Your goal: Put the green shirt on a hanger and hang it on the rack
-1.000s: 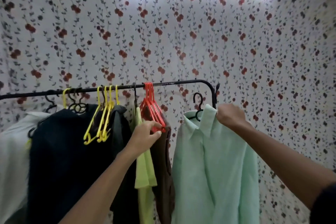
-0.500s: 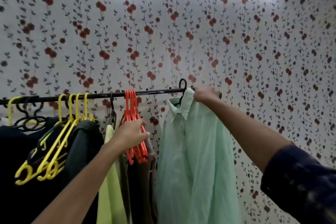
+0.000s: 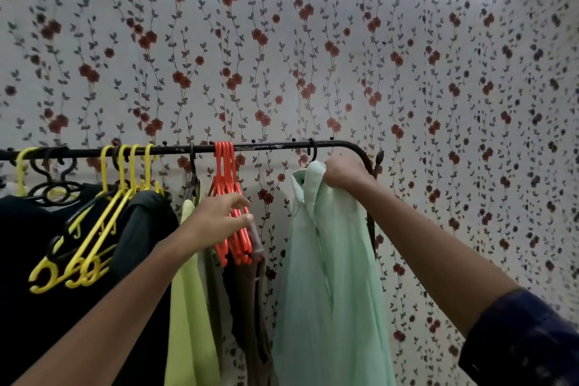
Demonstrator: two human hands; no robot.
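Two hands up at rack. Right hand bunched collar of green shirt, hook over rail near bend. Left hand, fingers straight, touched red hangers. Shirt judged light, limp, slippery; hold at collar.

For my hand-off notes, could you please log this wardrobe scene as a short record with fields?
green shirt: on a black hanger, hook over the rack rail near its right end
right hand: grips the shirt at the collar
left hand: fingers on the red hangers
yellow hangers: empty, hanging left of the red ones
other clothes: dark garment, lime top, brown garment
wall: floral paper
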